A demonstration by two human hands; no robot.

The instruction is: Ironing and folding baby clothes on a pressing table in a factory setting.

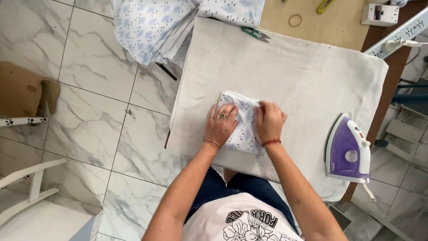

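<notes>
A small folded piece of white cloth with a blue flower print lies on a white towel-covered ironing surface. My left hand rests flat on the cloth's left part, fingers spread, with rings and a thin bracelet. My right hand presses on the cloth's right edge with curled fingers, apparently pinching a fold. A red thread bracelet sits on that wrist.
A purple and white iron lies on the towel's right part, its cord trailing down. A pile of the same printed fabric hangs over the far left. Green thread snips, a rubber band and a power strip are at the back. Marble floor lies to the left.
</notes>
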